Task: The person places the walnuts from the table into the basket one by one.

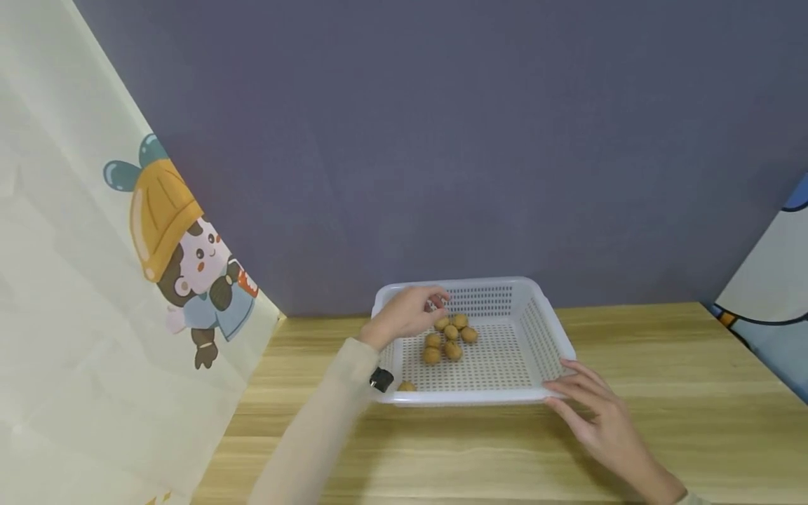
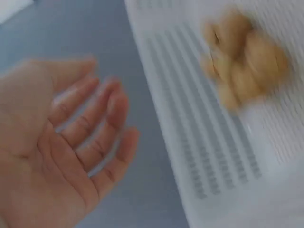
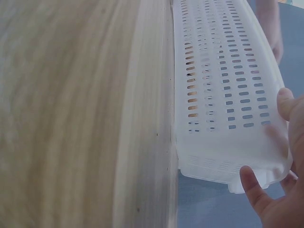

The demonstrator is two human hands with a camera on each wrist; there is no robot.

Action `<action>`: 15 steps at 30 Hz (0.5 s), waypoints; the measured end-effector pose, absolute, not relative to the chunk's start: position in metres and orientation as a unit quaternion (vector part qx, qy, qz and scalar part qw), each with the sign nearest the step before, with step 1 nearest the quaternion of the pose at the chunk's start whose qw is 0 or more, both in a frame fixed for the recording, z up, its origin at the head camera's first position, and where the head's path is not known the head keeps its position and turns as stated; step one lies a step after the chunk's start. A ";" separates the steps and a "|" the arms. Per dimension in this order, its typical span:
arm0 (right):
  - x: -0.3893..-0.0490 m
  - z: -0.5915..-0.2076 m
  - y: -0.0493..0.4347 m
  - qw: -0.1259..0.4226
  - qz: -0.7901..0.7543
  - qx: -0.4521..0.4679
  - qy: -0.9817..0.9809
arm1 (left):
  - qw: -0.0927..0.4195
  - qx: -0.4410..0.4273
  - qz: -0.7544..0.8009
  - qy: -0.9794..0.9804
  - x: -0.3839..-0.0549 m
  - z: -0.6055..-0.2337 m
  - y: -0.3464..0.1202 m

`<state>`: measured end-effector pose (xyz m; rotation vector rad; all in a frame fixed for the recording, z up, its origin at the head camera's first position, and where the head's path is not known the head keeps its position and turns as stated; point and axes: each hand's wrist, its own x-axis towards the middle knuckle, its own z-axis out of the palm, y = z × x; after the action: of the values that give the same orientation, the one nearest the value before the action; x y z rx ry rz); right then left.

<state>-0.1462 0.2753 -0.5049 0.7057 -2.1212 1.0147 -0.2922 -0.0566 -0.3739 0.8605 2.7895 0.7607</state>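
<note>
A white perforated plastic basket [image 1: 495, 401] stands on the wooden table, with several round tan walnuts [image 1: 452, 350] clustered in its left half. One more walnut [image 1: 407, 386] lies apart at the front left corner. Over the basket's back left part, my left hand [image 1: 413, 308] hovers beside the cluster. Its palm shows bare in the left wrist view, the fingers [image 2: 97, 145] loosely bent and holding nothing. At the front right corner my right hand [image 1: 596, 410] grips the basket's rim, fingers over the edge and thumb on the outer front side.
Wood-grain table [image 1: 663, 393] extends in front and to both sides of the basket. A dark grey-blue panel [image 1: 442, 140] rises right behind it. At the left hangs a pale sheet [image 1: 63, 280] with a cartoon figure; another printed sheet [image 1: 770, 273] is at the right.
</note>
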 end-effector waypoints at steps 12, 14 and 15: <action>-0.149 -0.503 0.275 0.337 0.388 0.269 -0.815 | 0.047 0.362 0.244 0.898 -0.218 -0.343 -0.064; -0.148 -0.504 0.275 0.335 0.386 0.264 -0.818 | 0.056 0.370 0.255 0.892 -0.203 -0.345 -0.068; -0.147 -0.504 0.275 0.334 0.386 0.262 -0.819 | 0.059 0.370 0.256 0.891 -0.196 -0.346 -0.071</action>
<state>-0.1474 0.2749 -0.5043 0.6850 -2.1378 1.0064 -0.1963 -0.0712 -0.3457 1.1204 2.6999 0.7749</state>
